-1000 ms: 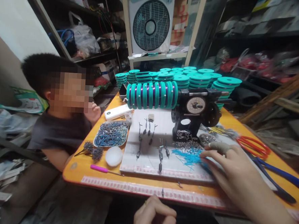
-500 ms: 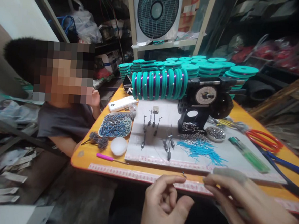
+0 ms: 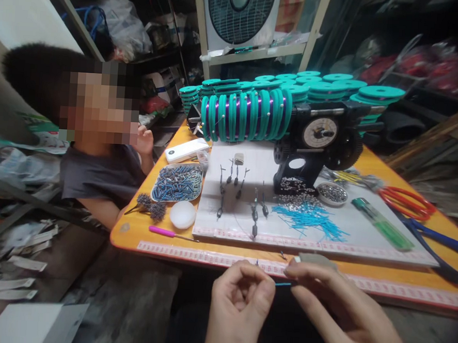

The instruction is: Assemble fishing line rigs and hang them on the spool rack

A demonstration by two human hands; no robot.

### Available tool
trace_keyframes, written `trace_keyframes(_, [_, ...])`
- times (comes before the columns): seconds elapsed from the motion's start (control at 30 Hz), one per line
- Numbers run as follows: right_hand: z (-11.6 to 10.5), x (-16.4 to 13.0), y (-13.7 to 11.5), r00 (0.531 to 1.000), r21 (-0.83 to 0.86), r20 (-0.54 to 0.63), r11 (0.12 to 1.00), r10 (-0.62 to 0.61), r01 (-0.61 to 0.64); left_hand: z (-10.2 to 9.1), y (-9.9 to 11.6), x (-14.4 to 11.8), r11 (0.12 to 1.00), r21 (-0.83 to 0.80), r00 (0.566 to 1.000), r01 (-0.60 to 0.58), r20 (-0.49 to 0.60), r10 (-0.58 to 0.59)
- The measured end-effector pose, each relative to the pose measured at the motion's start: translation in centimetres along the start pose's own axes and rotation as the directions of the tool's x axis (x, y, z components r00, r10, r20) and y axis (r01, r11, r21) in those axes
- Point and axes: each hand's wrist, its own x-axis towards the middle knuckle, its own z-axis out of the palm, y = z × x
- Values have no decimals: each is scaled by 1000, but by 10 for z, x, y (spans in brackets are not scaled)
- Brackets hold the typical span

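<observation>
A short thin blue tube (image 3: 283, 284) spans the small gap between my two hands in front of the table edge. My left hand (image 3: 240, 306) is closed, thumb and forefinger pinching its left end. A tiny dark tip shows just above those fingers. My right hand (image 3: 337, 307), with a grey wrap (image 3: 316, 260) on one finger, has its fingertips at the tube's other end; the exact contact is partly hidden. Beyond them, a loose pile of thin blue tubes (image 3: 311, 221) lies on the white board (image 3: 218, 228), near several dark weighted line pieces (image 3: 255, 214).
Behind the board stands a black winding machine (image 3: 297, 165) carrying teal spools (image 3: 244, 115). A tray of small metal pieces (image 3: 177, 183), a white cup (image 3: 183, 215), a pink-handled hook (image 3: 162, 232) and blue-handled pliers (image 3: 442, 241) lie around it. A person (image 3: 100, 179) sits at left.
My left thumb has closed against the forefinger, now pinching the blue tube. My right hand has moved left, towards the left one. The view has shifted slightly.
</observation>
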Motion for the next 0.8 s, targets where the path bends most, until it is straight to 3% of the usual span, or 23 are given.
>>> trace_keyframes(0.1, [8,-2,-3,968,264,94,932,231,-248,1,-2,-2,1000,-16,999,-1,53,2])
trace_keyframes(0.2, [10,-2,-3,941,374,-9,874,338,-311,0,-6,-2,999,39,997,6,79,-9])
trace_keyframes(0.3, [5,1,-4,953,327,-73,910,295,-256,-2,-7,0,987,155,995,-45,95,31])
trace_keyframes(0.4, [-1,6,-11,990,209,54,968,130,-139,-4,-5,1,954,254,972,-161,210,108])
trace_keyframes(0.47, [-3,10,-15,991,175,122,981,64,-85,-4,-3,0,935,288,958,-206,255,133])
trace_keyframes(0.63, [0,10,-9,978,227,126,955,164,-189,-3,-6,-8,977,193,993,-95,88,79])
trace_keyframes(0.8, [4,5,-4,978,244,105,949,180,-201,-6,-8,-5,974,131,980,-185,102,172])
